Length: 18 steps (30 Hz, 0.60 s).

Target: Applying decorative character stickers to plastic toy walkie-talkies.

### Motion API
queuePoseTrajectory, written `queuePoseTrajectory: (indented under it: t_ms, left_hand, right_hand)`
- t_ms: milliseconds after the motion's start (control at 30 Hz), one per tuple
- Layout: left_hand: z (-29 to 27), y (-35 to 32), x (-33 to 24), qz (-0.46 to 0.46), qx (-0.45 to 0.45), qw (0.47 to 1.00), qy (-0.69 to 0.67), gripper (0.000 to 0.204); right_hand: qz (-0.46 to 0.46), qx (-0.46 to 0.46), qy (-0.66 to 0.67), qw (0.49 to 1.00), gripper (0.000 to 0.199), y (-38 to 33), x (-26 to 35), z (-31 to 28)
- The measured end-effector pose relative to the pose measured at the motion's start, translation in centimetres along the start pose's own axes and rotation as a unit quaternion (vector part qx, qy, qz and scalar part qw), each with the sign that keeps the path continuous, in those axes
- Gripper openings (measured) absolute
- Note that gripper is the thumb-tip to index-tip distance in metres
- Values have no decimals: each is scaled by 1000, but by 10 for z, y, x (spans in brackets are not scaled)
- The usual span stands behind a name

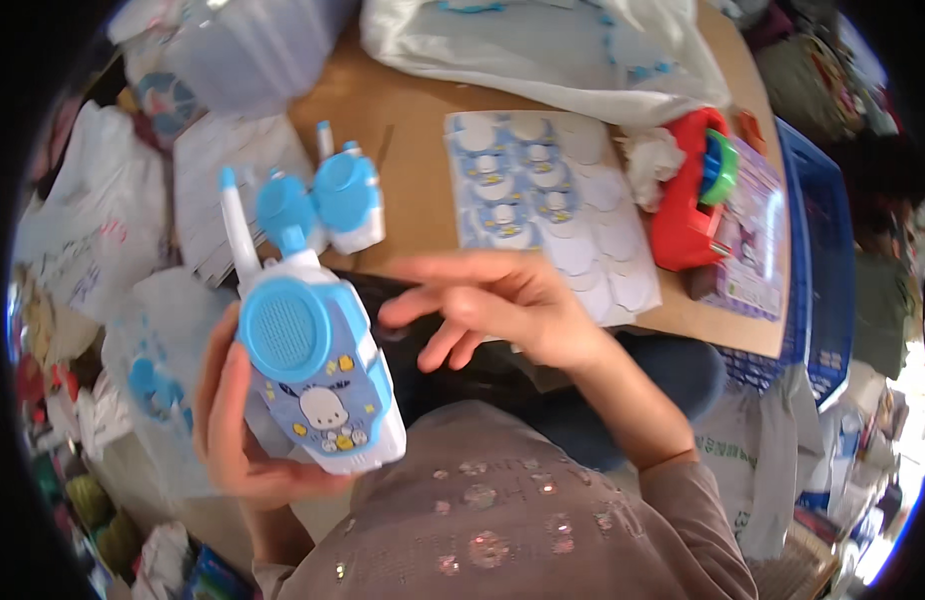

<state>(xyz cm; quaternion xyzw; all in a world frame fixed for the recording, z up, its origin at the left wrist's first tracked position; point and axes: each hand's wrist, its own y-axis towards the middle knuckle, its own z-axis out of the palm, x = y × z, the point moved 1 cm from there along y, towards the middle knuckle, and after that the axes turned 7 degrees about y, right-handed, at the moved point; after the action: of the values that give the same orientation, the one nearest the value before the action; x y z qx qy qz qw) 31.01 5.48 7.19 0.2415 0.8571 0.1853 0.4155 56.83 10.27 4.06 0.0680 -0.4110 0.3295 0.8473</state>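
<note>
My left hand (231, 430) wraps round the side and bottom of a white and blue toy walkie-talkie (321, 385). The toy has a white antenna with a blue tip, a round blue speaker grille and a cartoon puppy sticker on its front. Just to its right hovers my right hand (518, 305), open, fingers spread and apart from the toy. On the table behind stand two similar blue and white toy walkie-talkies (349, 200), close together. A sheet of puppy stickers (608, 215) lies beyond my right hand; several of its places are blank white.
A red tape dispenser (685, 205) with a green roll sits beside crumpled white paper (651, 165) and a purple package (753, 235). A blue basket (828, 260) stands right of the table. A large plastic bag (523, 55) covers the far side; more bags (93, 215) crowd the left.
</note>
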Motion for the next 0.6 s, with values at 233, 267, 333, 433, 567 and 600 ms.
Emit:
queuePoseTrajectory:
  t_ms: [233,267,333,433,567,600]
  left_hand:
    - [5,7,-2,16,6,998,67,90]
    - [3,6,-2,21,9,996,86,90]
    - [-1,5,-1,31,13,994,107,93]
    - [-11,2,-3,29,40,998,33,94]
    - [-71,-14,12,-38,-137,989,52,84]
    - [-98,-18,15,-111,-155,972,140,83]
  right_hand:
    - [-100,37,-6,994,86,27,-15,26]
    - [-42,37,18,998,84,27,-10,24]
    - [-23,43,29,998,64,28,-11,22]
    - [27,10,4,1000,35,32,-11,14]
    - [-52,-94,-103,989,48,18,-2,1]
    - [-76,-115,-128,982,48,18,3,-10]
